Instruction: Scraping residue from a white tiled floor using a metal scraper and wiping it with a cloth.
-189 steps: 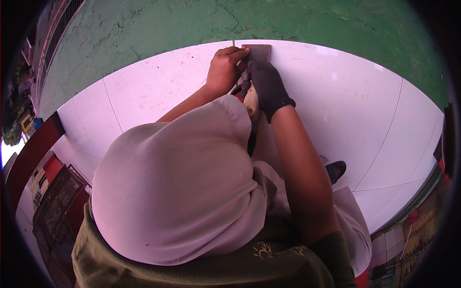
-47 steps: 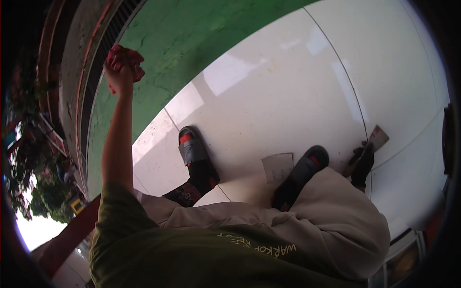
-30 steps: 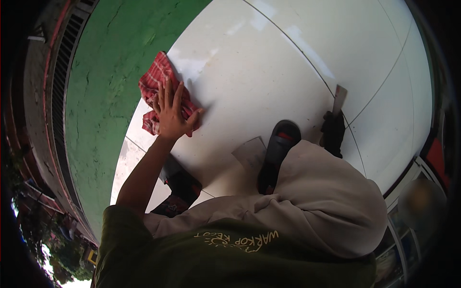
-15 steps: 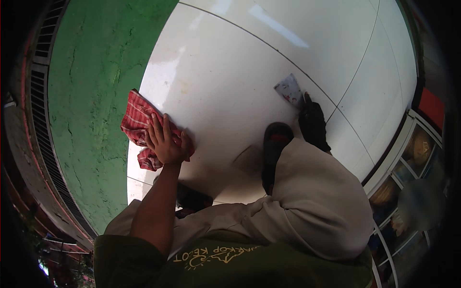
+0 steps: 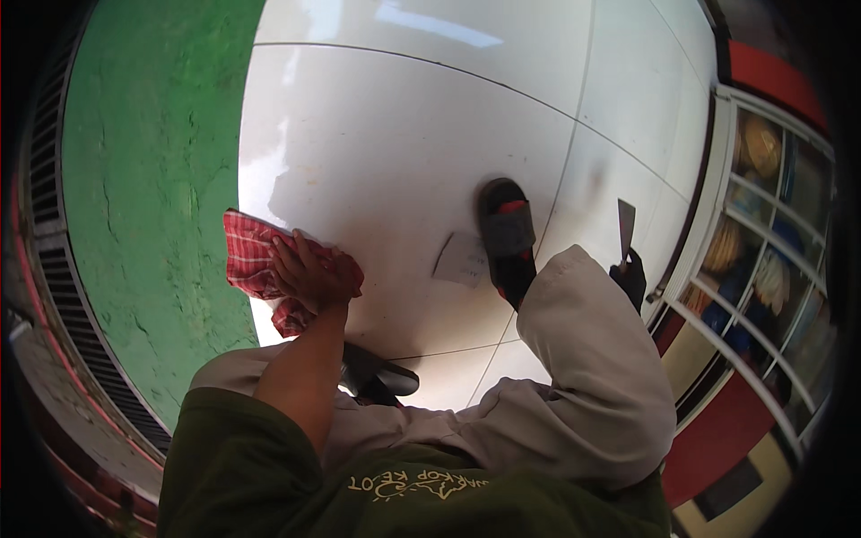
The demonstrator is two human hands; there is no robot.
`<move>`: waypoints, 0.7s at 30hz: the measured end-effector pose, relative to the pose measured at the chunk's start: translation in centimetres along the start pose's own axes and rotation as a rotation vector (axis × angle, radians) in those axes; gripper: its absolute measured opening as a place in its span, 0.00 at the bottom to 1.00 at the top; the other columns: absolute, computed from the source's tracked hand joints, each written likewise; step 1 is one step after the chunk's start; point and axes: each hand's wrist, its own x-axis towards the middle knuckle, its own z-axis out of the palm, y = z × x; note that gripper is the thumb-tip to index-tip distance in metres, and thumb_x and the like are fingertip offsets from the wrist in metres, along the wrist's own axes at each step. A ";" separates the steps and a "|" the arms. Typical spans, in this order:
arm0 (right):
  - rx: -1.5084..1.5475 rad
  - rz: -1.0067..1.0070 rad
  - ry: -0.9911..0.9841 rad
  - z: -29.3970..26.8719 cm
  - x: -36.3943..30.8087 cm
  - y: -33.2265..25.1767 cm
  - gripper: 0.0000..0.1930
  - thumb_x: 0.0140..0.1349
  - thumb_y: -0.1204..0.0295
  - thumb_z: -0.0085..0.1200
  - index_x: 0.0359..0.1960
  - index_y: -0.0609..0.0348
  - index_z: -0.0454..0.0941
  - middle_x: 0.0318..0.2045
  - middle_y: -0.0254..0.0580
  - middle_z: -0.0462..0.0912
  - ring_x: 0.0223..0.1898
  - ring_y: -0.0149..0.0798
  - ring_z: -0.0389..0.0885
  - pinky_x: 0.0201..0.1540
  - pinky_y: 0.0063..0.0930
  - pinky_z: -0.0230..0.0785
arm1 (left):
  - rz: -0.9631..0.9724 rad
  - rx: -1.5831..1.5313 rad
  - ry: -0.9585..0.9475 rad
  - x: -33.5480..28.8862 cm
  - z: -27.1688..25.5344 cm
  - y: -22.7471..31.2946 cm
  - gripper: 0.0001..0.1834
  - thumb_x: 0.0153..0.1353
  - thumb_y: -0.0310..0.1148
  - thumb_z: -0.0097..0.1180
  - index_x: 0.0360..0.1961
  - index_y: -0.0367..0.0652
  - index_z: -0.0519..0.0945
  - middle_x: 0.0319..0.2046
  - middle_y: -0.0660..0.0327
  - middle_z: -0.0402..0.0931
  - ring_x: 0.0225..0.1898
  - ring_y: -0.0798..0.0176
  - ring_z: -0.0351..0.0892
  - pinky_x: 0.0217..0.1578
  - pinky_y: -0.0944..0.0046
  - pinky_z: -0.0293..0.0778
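My left hand [image 5: 309, 273] presses down on a red checked cloth [image 5: 247, 251] at the edge of the white tiled floor. Its fingers are stretched and apart on top of the fabric, which bunches up around the palm. Out to the right, beyond my knee, my right hand [image 5: 633, 278] in a black glove is closed on a scraper [image 5: 626, 224] with a flat metal blade. The blade points away from me, raised and seen nearly edge-on. My knee partly hides the right hand, and the right forearm is out of sight.
White tile [image 5: 395, 134] borders a green painted strip [image 5: 161, 206] on the left, with a dark grate [image 5: 85, 332] beyond. A black sandal [image 5: 507, 224] is on my right foot, beside a paper-like rectangle [image 5: 460, 258]. A white-framed glass cabinet [image 5: 717, 170] stands at right.
My right hand has swung right with the scraper, turning its blade from broadside to nearly edge-on. The view has shifted toward the right, bringing more cabinet in. My left hand stays on the cloth.
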 end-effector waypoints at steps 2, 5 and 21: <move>0.028 0.035 0.082 0.5 -3.2 4.0 0.22 0.52 0.71 0.51 0.52 0.58 0.69 0.22 0.44 0.75 0.24 0.42 0.75 0.30 0.34 0.69 | 0.017 -0.002 0.026 0.2 -0.5 0.2 0.38 0.51 0.53 0.48 0.62 0.47 0.61 0.64 0.47 0.49 0.64 0.42 0.48 0.61 0.39 0.42; 0.063 0.053 0.186 2.4 -5.9 9.4 0.22 0.53 0.71 0.51 0.52 0.57 0.69 0.18 0.41 0.73 0.20 0.38 0.73 0.25 0.32 0.68 | 0.015 0.028 0.052 0.2 -1.1 -0.4 0.38 0.51 0.52 0.48 0.62 0.46 0.61 0.64 0.47 0.49 0.64 0.41 0.48 0.61 0.38 0.43; 0.108 0.042 0.213 12.8 9.9 2.4 0.19 0.60 0.69 0.47 0.52 0.62 0.67 0.44 0.58 0.75 0.45 0.54 0.74 0.47 0.42 0.67 | -0.039 0.011 0.217 -0.4 -0.2 -1.0 0.32 0.51 0.48 0.50 0.59 0.52 0.65 0.61 0.54 0.57 0.62 0.46 0.53 0.61 0.43 0.44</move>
